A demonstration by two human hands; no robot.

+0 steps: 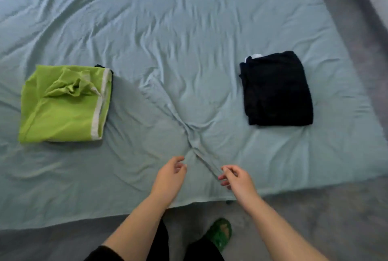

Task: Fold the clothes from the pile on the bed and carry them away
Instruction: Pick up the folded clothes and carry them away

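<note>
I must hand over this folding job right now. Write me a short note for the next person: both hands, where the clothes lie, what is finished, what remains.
Left hand: open, empty, over the near edge of the bed sheet.
Right hand: fingers pinched at a raised crease of the sheet; I cannot tell whether they grip it. It holds no garment.
Clothes: green folded garment on the left of the bed, black folded garment on the right. Something white shows under the far edge of the black one.
Done: both look folded; no loose pile is in view.
Left: carry both away.
</note>
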